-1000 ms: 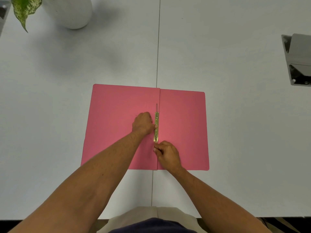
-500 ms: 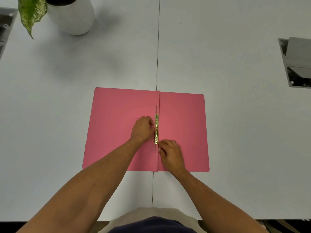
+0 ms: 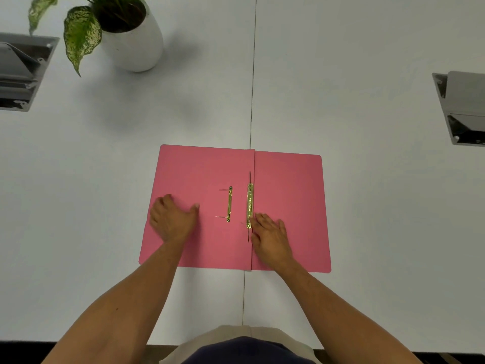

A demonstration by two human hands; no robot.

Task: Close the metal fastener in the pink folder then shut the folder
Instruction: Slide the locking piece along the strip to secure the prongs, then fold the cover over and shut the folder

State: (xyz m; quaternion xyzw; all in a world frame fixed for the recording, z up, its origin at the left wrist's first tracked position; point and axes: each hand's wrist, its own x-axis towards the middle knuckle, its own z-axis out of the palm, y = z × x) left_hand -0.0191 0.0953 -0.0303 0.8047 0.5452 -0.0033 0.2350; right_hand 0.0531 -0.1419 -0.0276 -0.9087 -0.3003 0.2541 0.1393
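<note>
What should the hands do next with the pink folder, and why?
Probably lift the left cover and fold it over to the right. The fastener by the spine looks flat already, the folder lies open, and the left hand rests near the left cover's outer edge, well placed to grip it. The right hand beside the fastener would need to move clear.

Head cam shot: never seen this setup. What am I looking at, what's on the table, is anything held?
There is no machine here: a person wears a camera on the head, looking down at their own bare hands. On the white table lies an open pink folder. Near its fold sits a long brass fastener bar; a second, shorter brass strip lies on the left leaf. The left hand rests flat near the folder's left edge; the right hand rests beside the bar's near end. Neither grips anything. A potted plant stands far left.
</note>
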